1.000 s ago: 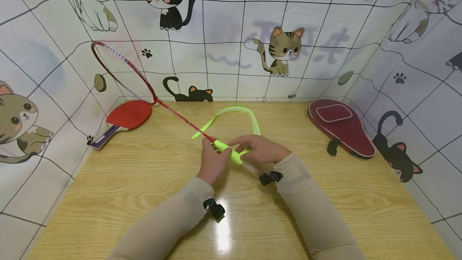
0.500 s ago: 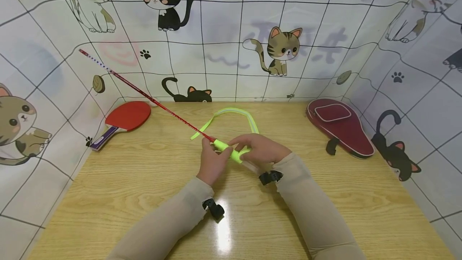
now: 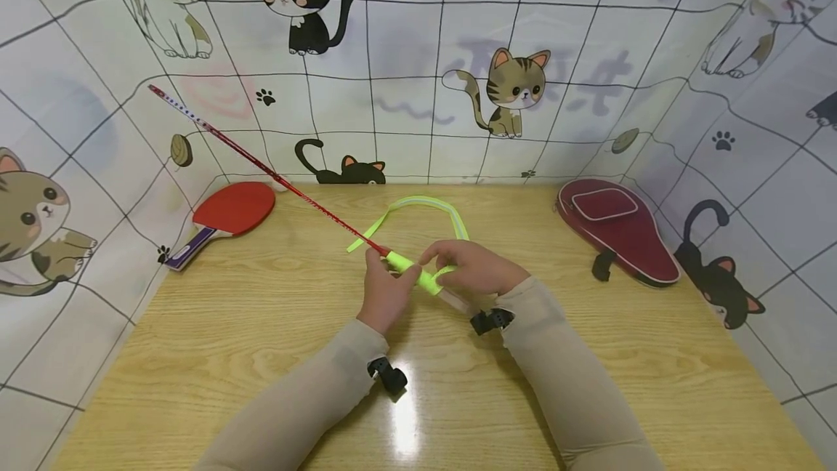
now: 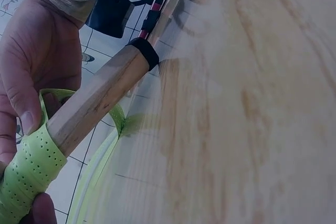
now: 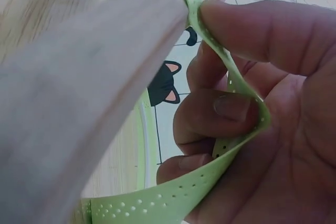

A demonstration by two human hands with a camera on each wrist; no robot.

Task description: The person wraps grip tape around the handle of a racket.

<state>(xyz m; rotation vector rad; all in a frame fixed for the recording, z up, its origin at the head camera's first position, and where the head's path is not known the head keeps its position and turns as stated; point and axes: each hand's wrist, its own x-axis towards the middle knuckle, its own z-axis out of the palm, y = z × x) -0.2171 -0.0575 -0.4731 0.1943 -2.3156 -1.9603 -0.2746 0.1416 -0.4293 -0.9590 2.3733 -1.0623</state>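
A red badminton racket [image 3: 314,203] slants from upper left to the middle in the head view, its head seen edge-on. My left hand [image 3: 386,295] grips its handle at the upper end, thumb and fingers around perforated neon-yellow grip tape [image 3: 428,283]. Beyond the wrapped part, the lower handle is bare wood [image 4: 100,98] with a black end band [image 4: 145,53]. My right hand [image 3: 480,267] pinches the tape beside the handle. In the right wrist view, the tape strip [image 5: 184,192] loops through the curled fingers. Its loose tail [image 3: 421,200] arcs across the table.
A red table tennis bat [image 3: 237,208] lies at the back left of the wooden table [image 3: 275,311]. A dark red bat case [image 3: 615,227] lies at the back right. Cat-patterned walls [image 3: 405,107] enclose the back and sides.
The racket has turned about its long axis: its oval head faced the camera a second ago and now shows edge-on. My hands stay in nearly the same place; the right fingers have shifted slightly.
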